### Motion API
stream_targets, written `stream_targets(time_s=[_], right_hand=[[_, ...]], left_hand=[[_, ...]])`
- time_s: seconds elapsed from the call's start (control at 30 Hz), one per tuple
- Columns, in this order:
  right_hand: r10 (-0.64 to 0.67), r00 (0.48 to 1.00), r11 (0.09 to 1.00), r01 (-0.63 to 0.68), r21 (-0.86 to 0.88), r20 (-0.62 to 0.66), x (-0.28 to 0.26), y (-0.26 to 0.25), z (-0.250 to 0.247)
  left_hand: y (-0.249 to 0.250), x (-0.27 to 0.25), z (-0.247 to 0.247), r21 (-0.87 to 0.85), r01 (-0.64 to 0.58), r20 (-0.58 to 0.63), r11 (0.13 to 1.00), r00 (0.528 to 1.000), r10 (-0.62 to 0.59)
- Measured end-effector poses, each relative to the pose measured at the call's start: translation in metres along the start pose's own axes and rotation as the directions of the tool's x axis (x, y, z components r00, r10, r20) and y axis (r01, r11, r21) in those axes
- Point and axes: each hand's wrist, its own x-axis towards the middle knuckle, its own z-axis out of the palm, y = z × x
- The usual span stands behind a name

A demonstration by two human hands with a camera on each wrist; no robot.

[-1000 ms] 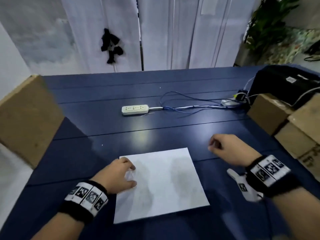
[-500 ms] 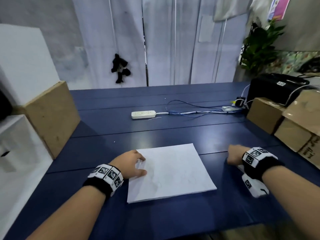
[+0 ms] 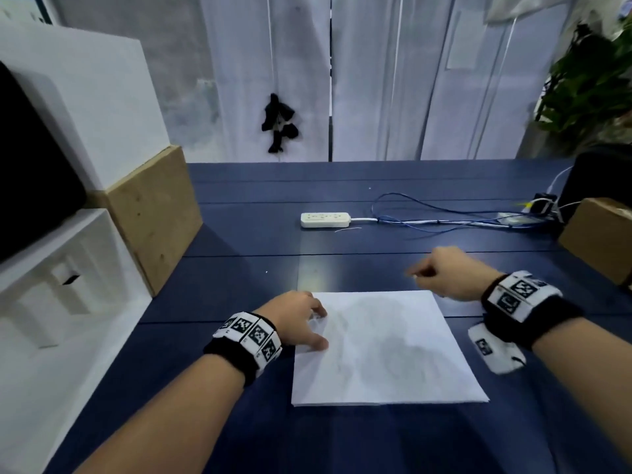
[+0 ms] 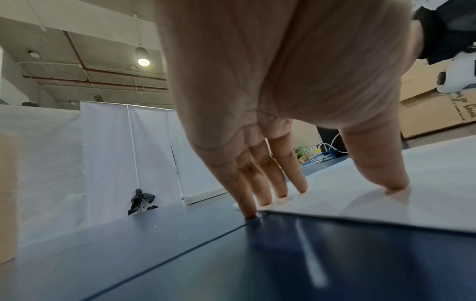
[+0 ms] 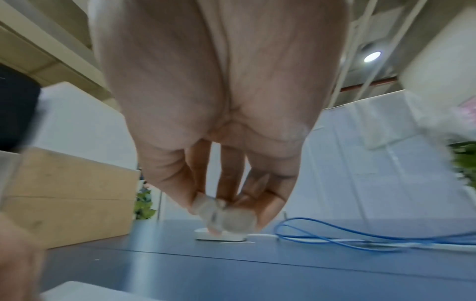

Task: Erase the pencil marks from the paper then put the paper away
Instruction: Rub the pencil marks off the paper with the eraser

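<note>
Paper (image 3: 383, 350) at lower centre of the head view was pinned flat to the table (image 3: 239, 241) by the spread, straight fingers of the left hand (image 3: 295, 319), presumably against slipping, while an eraser (image 5: 226, 219) was pinched in the right hand (image 3: 451, 273) at its upper right corner.

The head camera looks down at the blue table (image 3: 342, 241); both wrist cameras sit low, close behind fingers, also seeing it.

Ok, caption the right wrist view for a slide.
Right hand pinching a small white eraser above the blue table.
</note>
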Motion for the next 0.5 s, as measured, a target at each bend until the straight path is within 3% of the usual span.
stream_targets(time_s=[0.07,0.2,0.4,0.5], right_hand=[[-0.134,0.991,0.991,0.134,0.009,0.022,0.016,-0.03,0.009],[-0.275,0.952,0.947,0.244,0.206,0.136,0.047,-0.076,0.041],[-0.292,0.94,0.956,0.292,0.022,0.176,0.078,-0.11,0.069],[-0.298,0.937,0.953,0.301,0.008,0.185,0.087,-0.115,0.072]], left_hand=[[-0.005,0.001,-0.002,-0.04,0.014,-0.007,0.999,1.0,-0.014],[-0.019,0.006,0.0,-0.122,0.039,-0.042,0.992,0.998,-0.045],[-0.025,0.013,-0.003,0.189,0.023,-0.027,0.982,0.999,-0.018],[-0.029,0.012,-0.003,0.175,0.04,-0.051,0.984,0.998,-0.032]])
